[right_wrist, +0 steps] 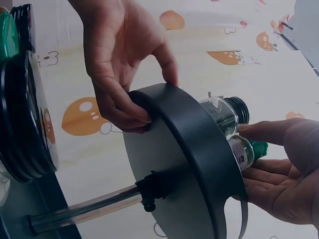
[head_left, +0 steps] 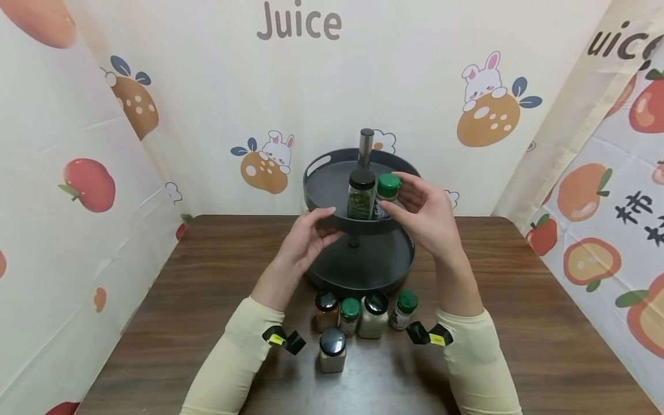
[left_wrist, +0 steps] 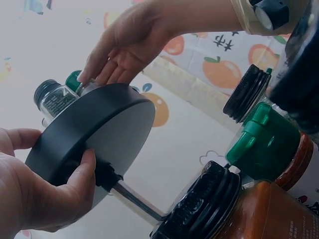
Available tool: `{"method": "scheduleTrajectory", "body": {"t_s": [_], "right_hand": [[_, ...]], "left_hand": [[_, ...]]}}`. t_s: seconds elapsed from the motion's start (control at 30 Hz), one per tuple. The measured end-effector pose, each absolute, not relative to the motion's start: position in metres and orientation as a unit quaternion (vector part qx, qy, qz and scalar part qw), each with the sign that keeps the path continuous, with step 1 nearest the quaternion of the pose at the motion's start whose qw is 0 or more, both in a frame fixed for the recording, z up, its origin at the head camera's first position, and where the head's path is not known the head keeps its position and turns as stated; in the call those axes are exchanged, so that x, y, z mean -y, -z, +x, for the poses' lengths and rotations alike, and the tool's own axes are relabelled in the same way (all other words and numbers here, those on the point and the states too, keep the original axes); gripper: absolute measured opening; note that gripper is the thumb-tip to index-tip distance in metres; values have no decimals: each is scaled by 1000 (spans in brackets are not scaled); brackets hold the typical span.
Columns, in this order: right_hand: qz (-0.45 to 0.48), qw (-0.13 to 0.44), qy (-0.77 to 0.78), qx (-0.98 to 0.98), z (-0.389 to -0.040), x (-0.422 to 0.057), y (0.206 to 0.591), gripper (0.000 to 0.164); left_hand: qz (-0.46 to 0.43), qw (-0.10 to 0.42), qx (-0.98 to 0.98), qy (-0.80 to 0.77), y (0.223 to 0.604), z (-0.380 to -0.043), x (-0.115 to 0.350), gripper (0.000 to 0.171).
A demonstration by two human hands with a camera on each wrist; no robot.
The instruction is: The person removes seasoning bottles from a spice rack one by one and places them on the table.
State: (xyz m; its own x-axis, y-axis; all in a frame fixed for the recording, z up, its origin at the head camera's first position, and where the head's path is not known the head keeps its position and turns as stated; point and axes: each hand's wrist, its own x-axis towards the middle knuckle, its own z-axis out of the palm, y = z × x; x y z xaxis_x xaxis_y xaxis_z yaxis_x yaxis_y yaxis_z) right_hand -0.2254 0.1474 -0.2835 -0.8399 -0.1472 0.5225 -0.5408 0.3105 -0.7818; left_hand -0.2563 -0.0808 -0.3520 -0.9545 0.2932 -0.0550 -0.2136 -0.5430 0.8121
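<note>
The black two-tier turntable rack (head_left: 363, 282) has a round upper tray (head_left: 324, 187) on a metal post. My left hand (head_left: 308, 236) grips the upper tray's front-left rim, thumb on the rim and fingers beneath it. On that tray stand a black-capped spice jar (head_left: 360, 202) with dark green contents and, right beside it, a small green-capped spice jar (head_left: 388, 185). My right hand (head_left: 427, 216) holds the green-capped jar between thumb and fingers, seen from the side in the right wrist view.
On the wooden table (head_left: 218, 300) before the rack stand an orange-brown spice jar (head_left: 327, 311), two green-capped jars (head_left: 350, 311), a wide black-capped jar (head_left: 373, 317) and, closest to me, another black-capped jar (head_left: 332, 351). A printed curtain (head_left: 207, 86) hangs behind.
</note>
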Motion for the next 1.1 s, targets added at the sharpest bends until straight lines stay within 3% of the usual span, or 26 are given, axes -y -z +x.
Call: {"method": "scheduleTrajectory", "body": {"t_s": [0.33,0.73,1.1], "right_hand": [[219,195,-538,790,-221,-140,281,49],[219,223,-533,786,-245,-153,309,47],[211,234,-533,785,-225,-140,287,46]], "left_hand": [[44,143,-451,-880,354,-257,80,61],[51,141,-452,-879,355,-259,77,58],[56,137,-459,-876,354,-258,79,64]]}}
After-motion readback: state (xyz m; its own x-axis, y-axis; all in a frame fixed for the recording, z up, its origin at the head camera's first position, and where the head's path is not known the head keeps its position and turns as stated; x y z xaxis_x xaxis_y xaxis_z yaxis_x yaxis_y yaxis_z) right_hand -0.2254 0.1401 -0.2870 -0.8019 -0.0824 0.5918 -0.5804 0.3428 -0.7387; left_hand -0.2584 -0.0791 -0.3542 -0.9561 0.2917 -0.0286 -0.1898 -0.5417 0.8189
